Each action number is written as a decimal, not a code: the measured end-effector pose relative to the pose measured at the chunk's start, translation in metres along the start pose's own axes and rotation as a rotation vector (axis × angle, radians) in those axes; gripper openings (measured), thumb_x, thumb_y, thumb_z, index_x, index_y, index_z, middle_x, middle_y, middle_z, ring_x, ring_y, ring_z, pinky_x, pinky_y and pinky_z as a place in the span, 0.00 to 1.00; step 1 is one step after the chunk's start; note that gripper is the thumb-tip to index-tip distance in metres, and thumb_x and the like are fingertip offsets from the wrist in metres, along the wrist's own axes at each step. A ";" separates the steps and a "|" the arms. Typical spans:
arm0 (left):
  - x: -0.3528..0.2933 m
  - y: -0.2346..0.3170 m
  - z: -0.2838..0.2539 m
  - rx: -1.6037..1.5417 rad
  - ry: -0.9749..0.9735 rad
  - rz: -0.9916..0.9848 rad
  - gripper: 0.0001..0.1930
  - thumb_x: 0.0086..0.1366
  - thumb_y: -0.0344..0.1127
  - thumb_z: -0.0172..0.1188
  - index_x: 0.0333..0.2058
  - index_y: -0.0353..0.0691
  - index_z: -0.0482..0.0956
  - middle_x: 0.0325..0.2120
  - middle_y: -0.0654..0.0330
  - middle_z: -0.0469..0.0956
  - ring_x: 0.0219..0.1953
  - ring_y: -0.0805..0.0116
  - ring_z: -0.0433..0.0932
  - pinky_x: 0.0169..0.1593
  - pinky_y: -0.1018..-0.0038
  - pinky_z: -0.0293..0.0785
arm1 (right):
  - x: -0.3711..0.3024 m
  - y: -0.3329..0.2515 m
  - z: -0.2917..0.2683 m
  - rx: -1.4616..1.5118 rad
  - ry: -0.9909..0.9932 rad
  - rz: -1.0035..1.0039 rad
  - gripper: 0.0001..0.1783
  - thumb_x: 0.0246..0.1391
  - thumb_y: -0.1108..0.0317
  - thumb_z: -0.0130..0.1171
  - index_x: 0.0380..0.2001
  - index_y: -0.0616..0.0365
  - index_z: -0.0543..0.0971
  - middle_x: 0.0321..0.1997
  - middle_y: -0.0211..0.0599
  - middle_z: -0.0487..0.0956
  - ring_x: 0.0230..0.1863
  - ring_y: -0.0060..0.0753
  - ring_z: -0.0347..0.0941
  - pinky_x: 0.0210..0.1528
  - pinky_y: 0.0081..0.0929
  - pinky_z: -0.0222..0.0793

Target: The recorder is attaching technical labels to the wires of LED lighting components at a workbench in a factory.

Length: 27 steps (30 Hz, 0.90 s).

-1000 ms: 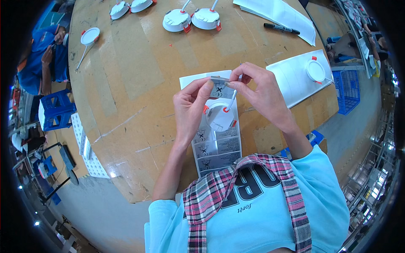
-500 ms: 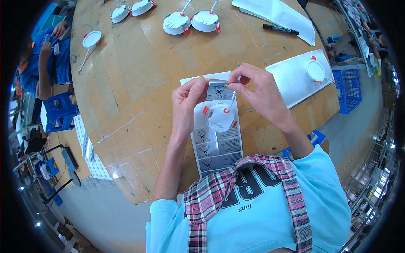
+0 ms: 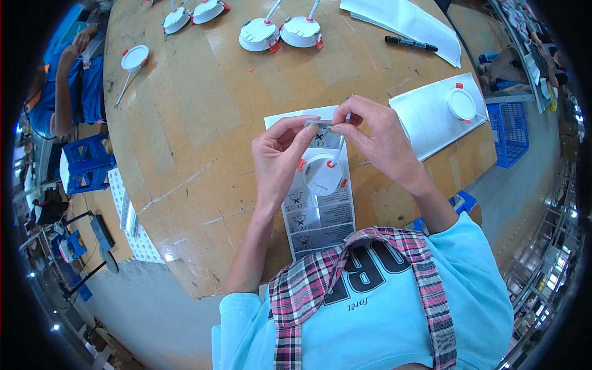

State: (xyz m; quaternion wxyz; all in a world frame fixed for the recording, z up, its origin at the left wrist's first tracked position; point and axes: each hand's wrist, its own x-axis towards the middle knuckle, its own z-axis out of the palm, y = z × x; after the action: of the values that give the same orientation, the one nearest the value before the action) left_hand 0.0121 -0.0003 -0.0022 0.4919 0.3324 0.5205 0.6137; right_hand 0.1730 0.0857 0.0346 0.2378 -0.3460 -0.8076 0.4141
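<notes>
In front of me a round white downlight (image 3: 322, 176) with red-tipped clips rests on a strip of silver printed labels (image 3: 327, 217). Its white cable (image 3: 340, 145) rises toward my right hand (image 3: 377, 134). Above the lamp, a small silver label (image 3: 319, 123) is held between both hands and seen almost edge-on. My left hand (image 3: 275, 153) pinches its left part between thumb and fingers. The thumb and forefinger of my right hand close on its right end, next to the cable. Whether the label touches the cable is hidden by the fingers.
More downlights (image 3: 259, 35) stand at the back of the wooden table (image 3: 185, 123). One lamp (image 3: 461, 103) lies on white sheets at the right, near a black marker (image 3: 411, 44). A blue crate (image 3: 509, 134) and blue stool (image 3: 88, 161) flank the table. Another person (image 3: 68, 92) sits at left.
The label has tipped from facing me to nearly edge-on. My left thumb has moved right and down along it, while my right hand keeps its pinch.
</notes>
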 end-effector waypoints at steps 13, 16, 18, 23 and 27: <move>-0.006 0.000 0.001 0.042 0.075 0.008 0.06 0.63 0.29 0.60 0.34 0.32 0.80 0.28 0.64 0.80 0.31 0.82 0.75 0.35 0.84 0.70 | -0.001 0.000 0.005 0.025 0.015 -0.026 0.07 0.50 0.74 0.61 0.29 0.65 0.74 0.28 0.40 0.76 0.28 0.36 0.72 0.31 0.29 0.68; -0.007 -0.001 0.002 0.035 0.114 0.010 0.06 0.63 0.29 0.60 0.32 0.32 0.80 0.26 0.66 0.79 0.29 0.83 0.74 0.33 0.85 0.68 | -0.003 0.001 0.006 0.040 0.001 0.000 0.06 0.50 0.75 0.61 0.29 0.65 0.74 0.28 0.41 0.76 0.28 0.36 0.72 0.31 0.29 0.67; -0.009 -0.002 0.003 0.035 0.136 0.005 0.06 0.63 0.30 0.60 0.32 0.32 0.80 0.25 0.67 0.79 0.28 0.84 0.73 0.32 0.85 0.67 | -0.004 0.002 0.007 0.056 0.003 -0.005 0.07 0.49 0.75 0.61 0.29 0.65 0.73 0.28 0.41 0.75 0.28 0.36 0.72 0.32 0.30 0.67; -0.009 0.000 0.007 0.071 0.184 0.070 0.06 0.64 0.31 0.60 0.32 0.33 0.80 0.25 0.67 0.78 0.27 0.85 0.72 0.30 0.86 0.66 | -0.003 0.002 0.008 0.066 0.022 -0.027 0.07 0.49 0.75 0.61 0.32 0.64 0.73 0.28 0.41 0.75 0.28 0.36 0.73 0.32 0.30 0.68; -0.009 -0.003 0.005 0.089 0.196 0.041 0.07 0.64 0.31 0.60 0.32 0.33 0.80 0.25 0.67 0.78 0.28 0.85 0.72 0.30 0.86 0.66 | -0.002 -0.009 0.006 0.094 0.029 0.049 0.20 0.50 0.77 0.60 0.48 0.56 0.71 0.27 0.40 0.74 0.27 0.33 0.73 0.30 0.29 0.69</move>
State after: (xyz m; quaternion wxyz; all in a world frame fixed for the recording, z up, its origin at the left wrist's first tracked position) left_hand 0.0202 -0.0075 -0.0030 0.4108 0.3030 0.5859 0.6294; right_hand 0.1670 0.0777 0.0390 0.2552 -0.3601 -0.7750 0.4524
